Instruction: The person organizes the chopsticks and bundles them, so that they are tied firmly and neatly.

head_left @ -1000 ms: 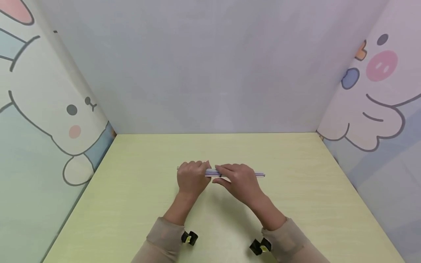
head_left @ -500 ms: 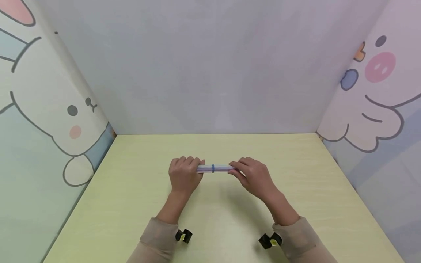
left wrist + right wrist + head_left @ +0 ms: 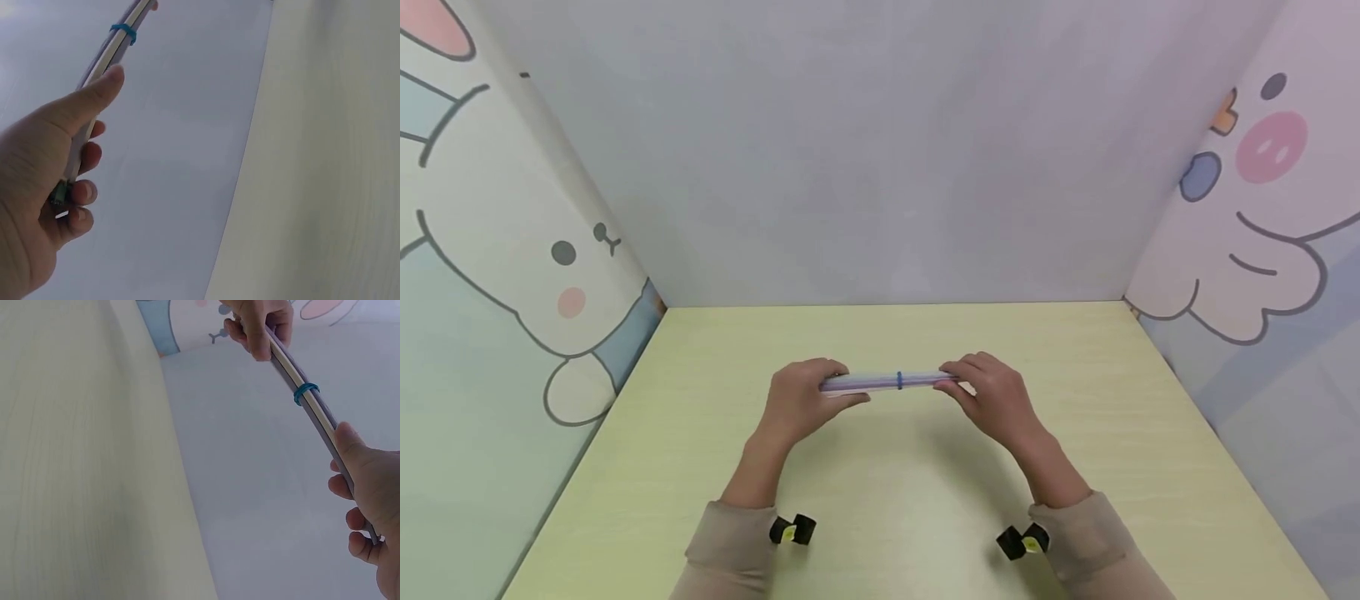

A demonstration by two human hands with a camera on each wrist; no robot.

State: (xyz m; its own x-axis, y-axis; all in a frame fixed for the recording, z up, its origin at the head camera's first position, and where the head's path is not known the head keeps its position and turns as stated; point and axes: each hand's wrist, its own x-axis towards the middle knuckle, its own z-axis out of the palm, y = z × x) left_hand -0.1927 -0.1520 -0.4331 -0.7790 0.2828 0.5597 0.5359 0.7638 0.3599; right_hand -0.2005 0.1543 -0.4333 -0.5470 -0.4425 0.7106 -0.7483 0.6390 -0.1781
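Observation:
A bundle of thin pale-purple and white sticks [image 3: 872, 382], wrapped at its middle by a blue rubber band [image 3: 899, 380], is held level above the table. What kind of sticks they are is not clear. My left hand [image 3: 797, 400] holds one end, thumb laid along the sticks and fingers curled beneath. In the left wrist view a small dark-green tip [image 3: 60, 192] shows at that end of the bundle. At the opposite end, my right hand [image 3: 375, 487] pinches the sticks between thumb and fingers. The band lies between the two hands, touched by neither.
Under the hands is a pale yellow-green tabletop [image 3: 880, 500]. A plain grey wall [image 3: 880, 167] rises behind it. Side panels with a cartoon rabbit [image 3: 512, 217] and a cartoon pig [image 3: 1262, 192] border the left and right. Black wrist devices [image 3: 793, 529] sit at both cuffs.
Both hands have moved apart along the bundle, the right hand uncovering the band as it went right. The left hand has turned from a fist-like grip to one with its thumb extended.

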